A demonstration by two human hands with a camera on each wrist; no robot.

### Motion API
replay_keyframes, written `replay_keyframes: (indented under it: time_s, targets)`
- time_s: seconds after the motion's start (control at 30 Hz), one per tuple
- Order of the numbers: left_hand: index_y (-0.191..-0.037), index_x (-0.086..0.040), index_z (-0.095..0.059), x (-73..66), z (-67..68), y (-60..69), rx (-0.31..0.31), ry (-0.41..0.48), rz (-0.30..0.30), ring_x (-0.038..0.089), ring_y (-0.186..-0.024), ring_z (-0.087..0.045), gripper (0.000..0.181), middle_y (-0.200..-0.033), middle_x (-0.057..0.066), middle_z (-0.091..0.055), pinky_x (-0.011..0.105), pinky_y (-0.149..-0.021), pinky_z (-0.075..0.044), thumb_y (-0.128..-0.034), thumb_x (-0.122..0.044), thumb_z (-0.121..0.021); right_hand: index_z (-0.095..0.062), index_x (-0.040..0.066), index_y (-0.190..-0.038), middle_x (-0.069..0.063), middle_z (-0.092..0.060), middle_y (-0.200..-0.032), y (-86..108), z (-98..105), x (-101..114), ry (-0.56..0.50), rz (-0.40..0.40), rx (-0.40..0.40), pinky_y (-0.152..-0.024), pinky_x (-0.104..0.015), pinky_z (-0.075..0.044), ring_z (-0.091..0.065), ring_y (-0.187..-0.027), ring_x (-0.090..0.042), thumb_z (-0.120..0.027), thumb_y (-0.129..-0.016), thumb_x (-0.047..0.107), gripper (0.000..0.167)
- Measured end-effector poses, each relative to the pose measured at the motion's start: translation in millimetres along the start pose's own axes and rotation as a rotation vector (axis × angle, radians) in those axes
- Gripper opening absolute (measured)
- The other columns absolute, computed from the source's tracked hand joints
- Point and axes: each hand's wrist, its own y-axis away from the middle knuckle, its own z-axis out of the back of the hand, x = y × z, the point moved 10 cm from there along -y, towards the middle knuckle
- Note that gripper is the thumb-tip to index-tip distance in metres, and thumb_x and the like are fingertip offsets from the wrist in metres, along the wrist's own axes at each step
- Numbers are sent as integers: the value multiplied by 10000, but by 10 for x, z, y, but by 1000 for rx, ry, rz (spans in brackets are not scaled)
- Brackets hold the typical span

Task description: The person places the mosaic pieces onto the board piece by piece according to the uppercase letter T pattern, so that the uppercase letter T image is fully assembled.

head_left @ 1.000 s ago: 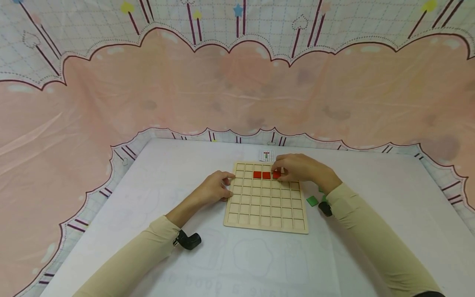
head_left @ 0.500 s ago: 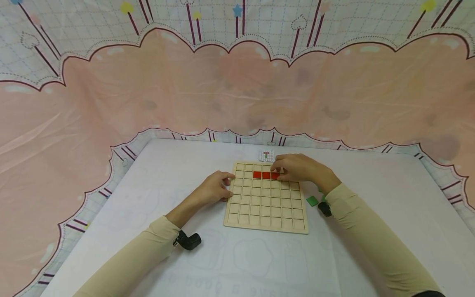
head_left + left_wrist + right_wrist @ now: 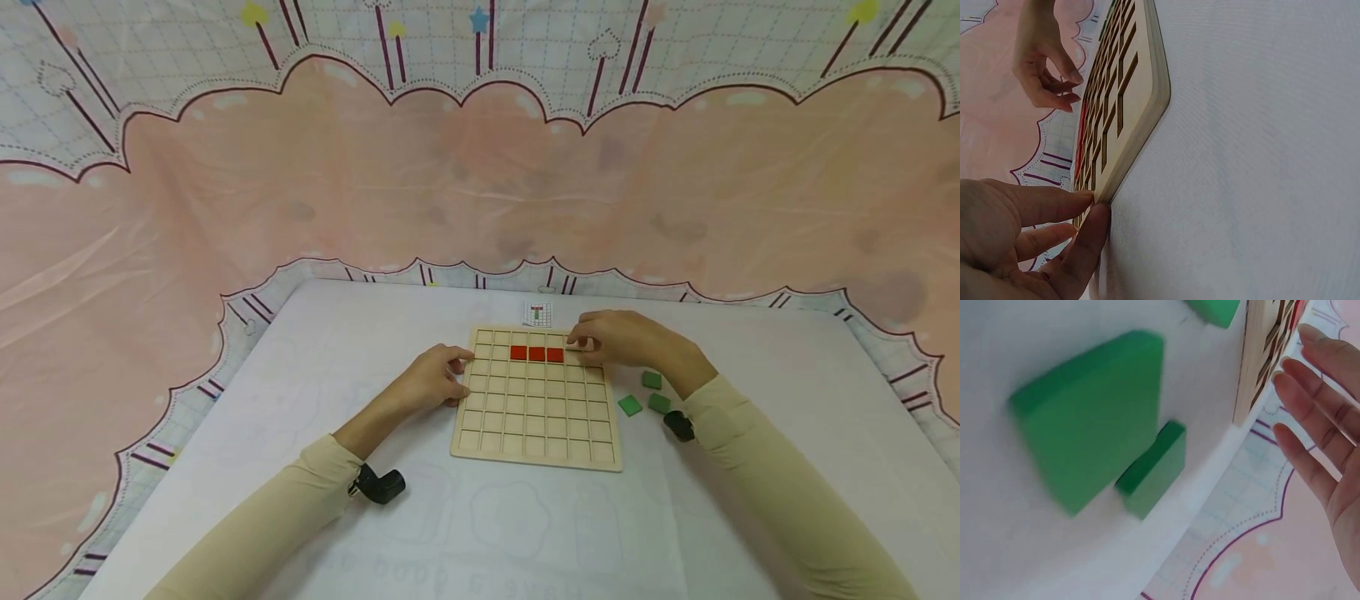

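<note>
In the head view a wooden grid board [image 3: 536, 464] lies on the white table, three red squares [image 3: 536, 354] side by side in its second row from the far edge. The left hand [image 3: 429, 379] holds the board's left edge; in the left wrist view that hand [image 3: 1035, 240] pinches the rim [image 3: 1141, 128] with thumb and fingers. Over the board's far right corner is the right hand [image 3: 626, 340], fingers bent and apart, holding nothing. The right wrist view shows this right hand [image 3: 1329, 412] beside the board [image 3: 1242, 394], its fingers relaxed.
Three green squares lie right of the board: one near its edge [image 3: 630, 406], one farther back [image 3: 652, 380] and one by the right wrist camera [image 3: 659, 403]. A small printed grid card [image 3: 537, 314] sits beyond the board. Patterned cloth [image 3: 480, 192] hangs behind the table.
The right hand has let go of the third red square, which moved slightly left into line with the others, and has shifted right. The left hand has stayed on the board.
</note>
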Motion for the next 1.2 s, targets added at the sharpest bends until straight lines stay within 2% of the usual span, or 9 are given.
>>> replay_keyframes:
  time_s: [0.3,0.67,0.83,1.2]
  targets:
    - [-1383,39,-574,-28,1,23,7,-2,-24,160,-733,-597,581,-1059,148,-514,259,-619,-583,-832,90,-750,-753,138,-1173,33,-667,-1044,218,16,-80,-36,-14,6,-791,-335,-558,-618,-902,-129,-718,-951,192,232]
    - [-1394,28,-568,-14,-2,28,7,-2,-19,158,-762,-599,587,-1074,151,-514,257,-629,-584,-838,82,-747,-758,134,-1149,25,-682,-1047,453,47,-172,-19,-28,-6,-779,-328,-561,-628,-894,-114,-720,-924,113,229]
    - [-1390,36,-567,-21,3,33,8,12,-24,153,-742,-611,583,-1070,158,-509,261,-629,-586,-837,91,-743,-760,106,-1132,6,-685,-1028,535,57,-201,-19,-32,-2,-786,-343,-578,-637,-885,-125,-748,-906,94,226]
    - [-1381,35,-576,-29,4,8,5,6,-29,167,-750,-594,581,-1059,149,-510,261,-619,-587,-829,97,-746,-758,118,-1125,31,-679,-1027,713,8,-355,-31,-43,0,-809,-364,-582,-646,-897,-116,-757,-900,95,226]
